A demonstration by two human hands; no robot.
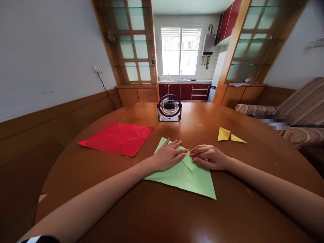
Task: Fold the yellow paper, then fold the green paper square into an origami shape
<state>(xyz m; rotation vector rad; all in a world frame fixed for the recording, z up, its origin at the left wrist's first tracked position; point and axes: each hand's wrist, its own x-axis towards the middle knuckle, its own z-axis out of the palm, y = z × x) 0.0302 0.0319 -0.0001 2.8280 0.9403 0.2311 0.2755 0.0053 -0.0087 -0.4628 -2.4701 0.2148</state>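
Note:
A sheet of light green paper (pixel 187 184) with a folded flap lies on the table in front of me. My left hand (pixel 168 157) rests flat on its upper left part, fingers spread and stretched out. At the flap's edge, my right hand (pixel 209 157) has its fingers curled and pressed together on the paper. The fingertips of both hands nearly meet along the fold. Part of the sheet is hidden beneath the hands.
Creased red paper (pixel 118 138) lies to the left. A folded yellow paper piece (pixel 225 135) sits at the right. A small purple fan (pixel 169 107) stands at the far side of the round wooden table (pixel 121 209). A striped sofa (pixel 301 104) is beyond its right edge.

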